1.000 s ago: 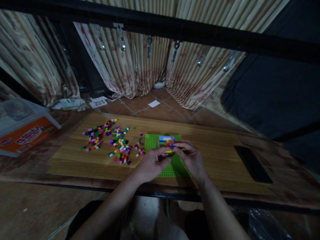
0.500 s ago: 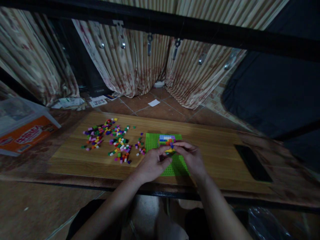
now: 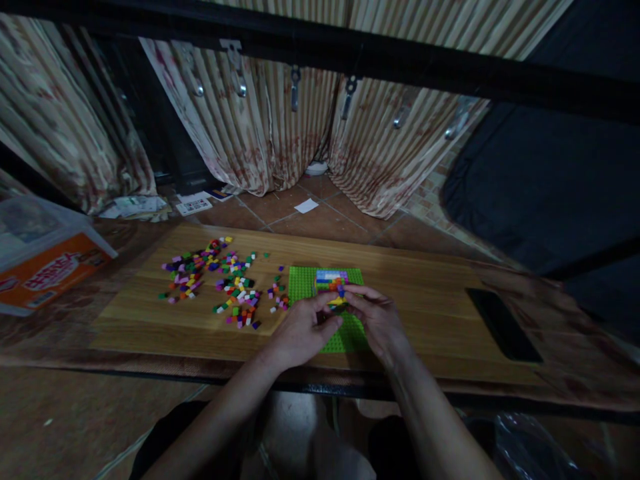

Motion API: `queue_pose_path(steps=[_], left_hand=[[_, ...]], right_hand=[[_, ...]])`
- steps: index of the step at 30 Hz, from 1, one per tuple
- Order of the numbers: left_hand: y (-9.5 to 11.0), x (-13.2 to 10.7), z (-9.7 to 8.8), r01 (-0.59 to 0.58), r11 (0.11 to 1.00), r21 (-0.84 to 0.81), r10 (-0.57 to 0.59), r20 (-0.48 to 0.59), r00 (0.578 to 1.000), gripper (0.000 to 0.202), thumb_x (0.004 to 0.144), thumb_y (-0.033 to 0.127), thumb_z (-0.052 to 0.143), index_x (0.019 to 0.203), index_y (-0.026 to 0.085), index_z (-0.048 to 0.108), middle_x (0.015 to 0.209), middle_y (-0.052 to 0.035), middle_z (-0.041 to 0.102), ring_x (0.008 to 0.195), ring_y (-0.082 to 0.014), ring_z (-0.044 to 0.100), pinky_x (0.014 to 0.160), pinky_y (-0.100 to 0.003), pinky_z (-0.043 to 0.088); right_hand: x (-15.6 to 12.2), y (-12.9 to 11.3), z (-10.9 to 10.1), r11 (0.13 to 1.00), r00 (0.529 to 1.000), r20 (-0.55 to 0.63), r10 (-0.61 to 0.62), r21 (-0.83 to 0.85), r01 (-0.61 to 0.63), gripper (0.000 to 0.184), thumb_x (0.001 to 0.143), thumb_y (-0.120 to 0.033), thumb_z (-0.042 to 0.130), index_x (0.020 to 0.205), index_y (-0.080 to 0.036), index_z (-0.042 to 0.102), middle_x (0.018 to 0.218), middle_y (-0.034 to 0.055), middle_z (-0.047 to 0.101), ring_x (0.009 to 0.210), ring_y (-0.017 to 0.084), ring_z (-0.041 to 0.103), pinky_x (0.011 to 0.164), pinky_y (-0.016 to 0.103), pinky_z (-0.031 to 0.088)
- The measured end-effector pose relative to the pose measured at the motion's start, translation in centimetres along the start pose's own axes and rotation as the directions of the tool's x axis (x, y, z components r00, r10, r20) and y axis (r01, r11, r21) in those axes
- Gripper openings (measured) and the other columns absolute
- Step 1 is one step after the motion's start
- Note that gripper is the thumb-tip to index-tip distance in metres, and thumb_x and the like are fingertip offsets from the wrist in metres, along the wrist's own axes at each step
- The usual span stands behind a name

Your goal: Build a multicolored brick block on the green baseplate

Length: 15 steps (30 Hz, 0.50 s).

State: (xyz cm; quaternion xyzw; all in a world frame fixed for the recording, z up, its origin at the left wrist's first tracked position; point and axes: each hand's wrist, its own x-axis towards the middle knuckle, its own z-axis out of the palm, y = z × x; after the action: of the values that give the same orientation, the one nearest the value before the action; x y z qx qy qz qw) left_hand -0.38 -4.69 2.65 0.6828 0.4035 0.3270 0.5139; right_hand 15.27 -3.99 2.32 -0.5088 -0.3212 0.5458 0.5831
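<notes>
Over a green studded baseplate (image 3: 301, 285), both hands meet at a small group of toy bricks. My left hand (image 3: 303, 333) pinches a yellow brick (image 3: 337, 302) between thumb and fingers. Closed from the other side, my right hand (image 3: 380, 323) has its fingertips at a small blue brick (image 3: 341, 291) just above the yellow one. Behind the fingers, a block of joined bricks (image 3: 331, 275) in light blue, white, orange and other colours sits on the baseplate. The hands partly cover its near side, so I cannot tell whether the pinched bricks touch it.
Many loose coloured bricks (image 3: 241, 283) lie scattered on the wooden board (image 3: 430, 287), left of the baseplate. A black phone-like slab (image 3: 503, 325) lies at right. At far left stands a clear tub with an orange label (image 3: 55, 270). A dark bar (image 3: 320, 37) crosses above.
My right hand has turned slightly and its fingers sit a little lower by the blue brick. My left hand keeps its pinch on the yellow brick. The view has shifted slightly.
</notes>
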Motion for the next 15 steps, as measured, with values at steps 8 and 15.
queue_pose_path(steps=[8,15], left_hand=[[0.19,-0.12,-0.25,0.005,1.000,-0.023,-0.004,0.007,1.000,0.044,0.085,0.030,0.054,0.128,0.021,0.056,0.073,0.0010,0.057,0.054,-0.0084,0.043,0.049,-0.021,0.030],[0.26,-0.13,-0.14,0.004,0.999,-0.049,-0.004,0.006,1.000,0.043,0.085,0.028,0.054,0.127,0.020,0.056,0.073,0.0013,0.057,0.054,-0.0082,0.042,0.050,-0.021,0.031]], right_hand=[[-0.18,0.13,0.32,1.000,1.000,0.011,-0.014,-0.023,0.014,0.017,0.057,-0.028,0.080,0.073,-0.023,0.076,0.075,0.0005,0.073,0.069,0.014,0.060,0.066,0.028,0.044],[-0.12,0.39,0.37,0.999,0.999,0.015,-0.039,-0.031,0.040,0.014,0.061,-0.029,0.077,0.073,-0.024,0.075,0.074,-0.0002,0.072,0.071,0.015,0.060,0.068,0.029,0.043]])
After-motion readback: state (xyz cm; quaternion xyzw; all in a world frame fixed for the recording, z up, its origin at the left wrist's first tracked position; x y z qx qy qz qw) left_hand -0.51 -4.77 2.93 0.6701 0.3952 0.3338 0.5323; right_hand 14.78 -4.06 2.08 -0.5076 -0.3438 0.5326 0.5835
